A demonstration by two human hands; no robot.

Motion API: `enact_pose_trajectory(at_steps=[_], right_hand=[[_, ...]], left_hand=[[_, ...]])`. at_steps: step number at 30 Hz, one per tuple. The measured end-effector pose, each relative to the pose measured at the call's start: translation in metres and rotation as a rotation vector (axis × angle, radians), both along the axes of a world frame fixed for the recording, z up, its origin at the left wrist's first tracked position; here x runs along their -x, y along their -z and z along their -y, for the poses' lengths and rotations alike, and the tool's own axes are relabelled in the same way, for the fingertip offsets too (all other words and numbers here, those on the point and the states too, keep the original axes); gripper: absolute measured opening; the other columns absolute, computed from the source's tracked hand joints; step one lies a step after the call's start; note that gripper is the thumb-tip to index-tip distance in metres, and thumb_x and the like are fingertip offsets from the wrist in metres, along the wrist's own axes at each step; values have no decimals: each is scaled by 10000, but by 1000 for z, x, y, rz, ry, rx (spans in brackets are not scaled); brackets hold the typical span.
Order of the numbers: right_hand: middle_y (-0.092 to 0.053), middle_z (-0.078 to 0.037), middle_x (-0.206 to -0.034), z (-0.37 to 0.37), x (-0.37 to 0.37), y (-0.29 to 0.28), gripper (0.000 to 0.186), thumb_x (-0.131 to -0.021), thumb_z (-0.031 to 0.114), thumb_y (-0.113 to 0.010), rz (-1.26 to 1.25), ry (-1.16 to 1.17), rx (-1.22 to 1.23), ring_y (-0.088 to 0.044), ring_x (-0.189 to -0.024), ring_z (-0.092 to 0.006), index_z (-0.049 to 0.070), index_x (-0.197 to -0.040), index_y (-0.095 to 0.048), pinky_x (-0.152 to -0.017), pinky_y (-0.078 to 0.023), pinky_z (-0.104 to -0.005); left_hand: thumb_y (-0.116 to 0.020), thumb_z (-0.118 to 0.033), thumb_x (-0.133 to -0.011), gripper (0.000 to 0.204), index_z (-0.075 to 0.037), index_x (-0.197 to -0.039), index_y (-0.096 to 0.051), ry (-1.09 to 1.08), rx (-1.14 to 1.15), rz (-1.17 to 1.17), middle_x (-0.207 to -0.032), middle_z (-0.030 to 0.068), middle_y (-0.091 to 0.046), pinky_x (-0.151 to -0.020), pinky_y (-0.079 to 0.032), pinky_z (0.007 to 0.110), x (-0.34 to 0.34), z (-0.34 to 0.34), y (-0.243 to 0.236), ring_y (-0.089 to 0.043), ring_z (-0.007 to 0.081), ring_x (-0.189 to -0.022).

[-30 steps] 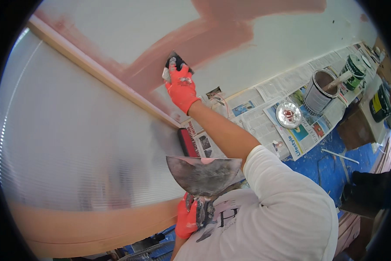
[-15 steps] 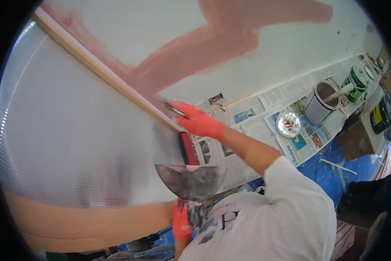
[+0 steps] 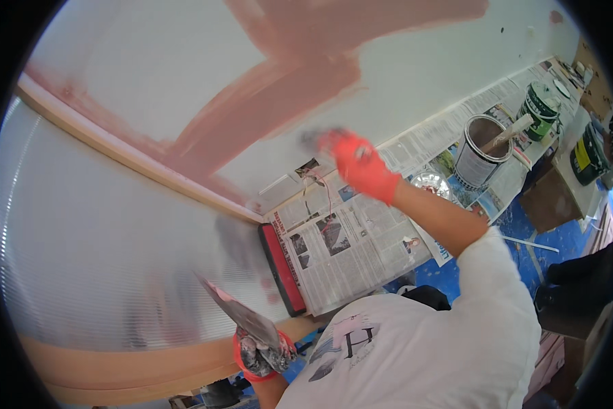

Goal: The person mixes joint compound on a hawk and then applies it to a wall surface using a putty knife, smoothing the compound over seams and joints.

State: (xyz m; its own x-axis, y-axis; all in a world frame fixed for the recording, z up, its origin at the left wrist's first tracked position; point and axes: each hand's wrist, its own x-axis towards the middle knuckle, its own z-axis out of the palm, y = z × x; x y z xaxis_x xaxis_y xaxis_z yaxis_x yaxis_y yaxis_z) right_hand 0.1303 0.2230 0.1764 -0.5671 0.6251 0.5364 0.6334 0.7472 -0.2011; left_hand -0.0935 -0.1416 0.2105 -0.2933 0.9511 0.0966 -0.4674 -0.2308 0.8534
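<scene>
My left hand (image 3: 262, 356), in a red and grey smeared glove, is closed around the base of a half-round metal palette (image 3: 248, 317). The palette is seen nearly edge-on, with pink filler along its edge. Up by the wall, my right hand (image 3: 368, 167), in a red glove, is closed on a putty knife (image 3: 311, 140) whose blade is smeared by motion. Behind it, broad strokes of pink filler (image 3: 272, 102) cross the pale wall (image 3: 415, 82). Whether the knife touches the wall, I cannot tell.
Newspaper (image 3: 361, 238) covers the bench along the wall. On it stand an open tin (image 3: 480, 160) with a stick, a silver lid (image 3: 430, 183) and a green tin (image 3: 539, 109). Loose wires (image 3: 316, 180) come from a wall opening. A red-and-black strip (image 3: 281, 269) edges the ribbed translucent panel (image 3: 115, 225).
My right hand has moved right and up with the putty knife, away from the wooden trim. My left hand has lowered and tilted the palette from facing view to nearly edge-on. The view has shifted.
</scene>
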Motion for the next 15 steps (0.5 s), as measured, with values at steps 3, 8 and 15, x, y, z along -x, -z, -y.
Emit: enact_pose_trajectory(at_steps=[3, 8, 15], right_hand=[[-422, -246, -1426, -83, 4, -8, 592, -930, 130, -530, -525, 486, -19, -475, -1230, -421, 66, -1484, -332, -959, -473, -480], [-439, -262, -1310, -119, 36, -41, 777, -855, 215, -657, -741, 607, 209, -461, -1178, -434, 126, -1527, -278, -964, -461, -472], [-446, -246, -1303, -65, 144, -41, 803, -841, 239, -691, -701, 425, 194, -481, -1170, -433, 193, -1538, -296, -953, -465, -469]], left_hand=[[-505, -347, -948, 519, 8, -1317, -420, -127, 76, -61, -643, 152, -545, -418, -452, 409, -12, -9, -11, -485, 261, -405], [-503, -329, -949, 466, 22, -1251, -452, -61, 209, -151, -630, 157, -543, -421, -455, 406, -23, -13, -26, -489, 271, -388], [-510, -247, -963, 337, 20, -1168, -530, -39, 359, -249, -826, 136, -622, -564, -484, 336, -4, -2, -12, -592, 234, -584]])
